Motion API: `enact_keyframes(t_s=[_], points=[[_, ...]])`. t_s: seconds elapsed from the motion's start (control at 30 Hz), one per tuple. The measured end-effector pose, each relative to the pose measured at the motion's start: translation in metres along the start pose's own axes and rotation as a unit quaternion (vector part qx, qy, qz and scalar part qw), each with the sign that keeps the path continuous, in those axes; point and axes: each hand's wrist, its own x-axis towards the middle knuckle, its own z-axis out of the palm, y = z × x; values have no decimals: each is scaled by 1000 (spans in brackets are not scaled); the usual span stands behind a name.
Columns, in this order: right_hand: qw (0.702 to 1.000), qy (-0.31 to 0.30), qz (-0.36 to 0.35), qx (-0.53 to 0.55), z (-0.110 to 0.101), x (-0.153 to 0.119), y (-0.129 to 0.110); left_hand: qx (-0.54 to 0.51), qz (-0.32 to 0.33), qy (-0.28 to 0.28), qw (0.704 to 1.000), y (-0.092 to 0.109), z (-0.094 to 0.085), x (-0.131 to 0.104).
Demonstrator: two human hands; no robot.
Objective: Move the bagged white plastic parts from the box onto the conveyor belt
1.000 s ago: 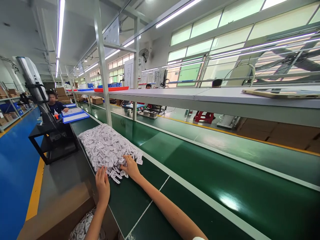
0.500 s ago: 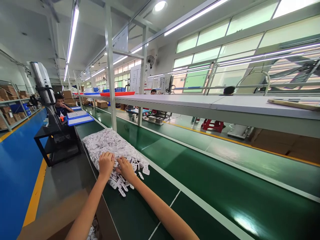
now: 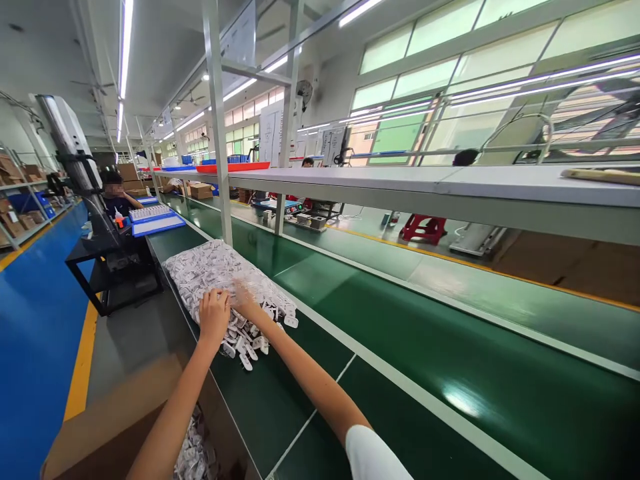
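A long heap of small white plastic parts point(image 3: 215, 273) lies on the green conveyor belt point(image 3: 400, 333) ahead of me. My left hand point(image 3: 214, 317) rests palm down on the near end of the heap, fingers curled over the parts. My right hand point(image 3: 243, 298) is beside it, reaching into the same parts; it is blurred, so I cannot tell whether it holds any. A few loose parts point(image 3: 247, 350) are scattered at the heap's near edge.
A cardboard box point(image 3: 125, 427) with more white parts stands below the belt's near edge. A person sits farther up the line by blue trays point(image 3: 155, 223) and a black stand point(image 3: 107, 267). A grey shelf point(image 3: 400, 183) runs above the belt.
My left hand moved from the belt's near edge up onto the heap beside my right hand. Both hands have pushed slightly farther into the parts. The camera view shifted a little.
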Motion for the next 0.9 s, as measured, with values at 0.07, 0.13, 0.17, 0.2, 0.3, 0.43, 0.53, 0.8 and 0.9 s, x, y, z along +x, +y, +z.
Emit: enact_keyframes(t_s=[0.07,0.13,0.17,0.2,0.3,0.43,0.53,0.8,0.9], points=[[1000,-11,24,0,-18,-28,13,-23,-4,-19,1000,5,-2,-23],[999,-22,44,2,-38,-63,29,-48,-12,-44,998,12,-2,-60],[998,-27,57,4,-47,-81,38,-62,-15,-64,996,17,-1,-81],[997,-34,73,6,-54,-97,46,-73,-22,-85,993,21,1,-102],[992,-78,100,27,-64,-128,66,-95,-57,-140,984,34,15,-151],[983,-155,70,76,-54,-127,72,-104,-114,-170,973,39,41,-160],[976,-186,37,104,-42,-116,63,-111,-138,-180,968,38,58,-138],[978,-127,18,167,-24,-113,30,-194,-96,-130,968,30,75,-107],[981,-69,14,182,-21,-106,21,-221,-82,-74,969,21,72,-98]])
